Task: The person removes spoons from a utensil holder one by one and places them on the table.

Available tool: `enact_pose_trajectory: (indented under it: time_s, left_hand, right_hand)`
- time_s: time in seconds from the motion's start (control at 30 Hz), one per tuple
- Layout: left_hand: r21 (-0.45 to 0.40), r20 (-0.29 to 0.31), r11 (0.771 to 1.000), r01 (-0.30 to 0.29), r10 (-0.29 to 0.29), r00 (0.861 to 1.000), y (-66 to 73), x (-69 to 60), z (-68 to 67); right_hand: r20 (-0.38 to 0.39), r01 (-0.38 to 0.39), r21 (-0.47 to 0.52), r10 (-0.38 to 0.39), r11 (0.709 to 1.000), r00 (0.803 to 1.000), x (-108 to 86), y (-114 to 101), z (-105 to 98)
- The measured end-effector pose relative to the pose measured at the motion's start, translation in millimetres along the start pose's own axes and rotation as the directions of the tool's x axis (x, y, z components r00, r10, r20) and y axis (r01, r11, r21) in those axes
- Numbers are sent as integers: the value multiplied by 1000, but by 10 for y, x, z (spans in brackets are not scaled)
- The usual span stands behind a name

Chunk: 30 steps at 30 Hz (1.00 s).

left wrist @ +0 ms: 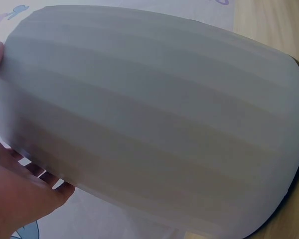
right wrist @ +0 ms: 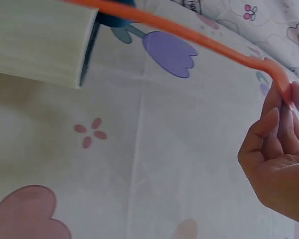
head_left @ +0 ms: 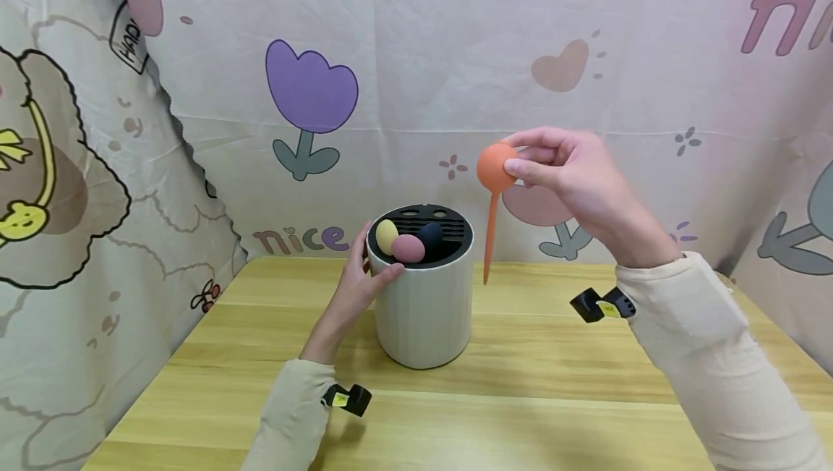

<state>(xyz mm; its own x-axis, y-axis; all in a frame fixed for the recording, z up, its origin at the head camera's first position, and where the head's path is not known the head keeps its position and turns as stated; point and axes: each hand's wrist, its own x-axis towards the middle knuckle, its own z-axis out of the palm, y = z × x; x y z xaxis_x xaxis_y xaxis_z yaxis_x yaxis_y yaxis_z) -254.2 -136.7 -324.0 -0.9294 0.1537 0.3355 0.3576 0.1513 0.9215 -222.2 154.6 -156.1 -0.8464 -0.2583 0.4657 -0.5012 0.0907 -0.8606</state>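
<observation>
A white ribbed utensil holder with a black slotted top stands upright on the table. My left hand holds its upper left side, thumb in front and fingers round the back; the left wrist view shows the ribbed wall beside that hand. Up and to the right of the holder, my right hand pinches an orange spoon or ladle by its round head. Its tapered handle hangs down, apart from the holder. Yellow, pink and dark blue rounded heads rise from the holder's opening; their lower parts are hidden.
The wooden table reaches back to a pale cloth printed with flowers and words. Another printed cloth hangs at the left. Small black cameras are strapped to the left wrist and the right wrist.
</observation>
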Motion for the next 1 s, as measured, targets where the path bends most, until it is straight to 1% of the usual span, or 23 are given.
enact_pose_trajectory:
  time_s: [0.1,0.17,0.4,0.57,0.67,0.73,0.83,1.0]
  left_hand:
    - [-2,4,1000,-11,11,1000,-10,6,4]
    - [-4,5,1000,-18,18,1000,-12,6,4]
    - [-2,4,1000,-28,28,1000,2,-1,-3]
    - [0,5,1000,-31,31,1000,-4,-1,-4]
    - [-1,3,1000,-27,27,1000,0,1,-4]
    - [-2,2,1000,-22,22,1000,-1,4,-6]
    - [4,1,1000,-14,14,1000,-12,12,-8]
    - [6,3,1000,-3,3,1000,-9,9,-7]
  right_hand:
    - [2,-12,-55,12,998,1000,-6,76,6]
    - [3,-27,-61,28,998,1000,-10,125,8]
    - [3,-88,-17,88,996,996,-8,273,14]
    - [5,-146,55,146,988,989,-11,335,2]
    - [9,-169,80,169,982,986,-15,371,1]
    - [15,-175,66,174,982,985,-21,403,2]
    - [22,-181,18,180,983,983,-36,472,3]
    - [24,-207,-44,208,977,978,-69,638,9]
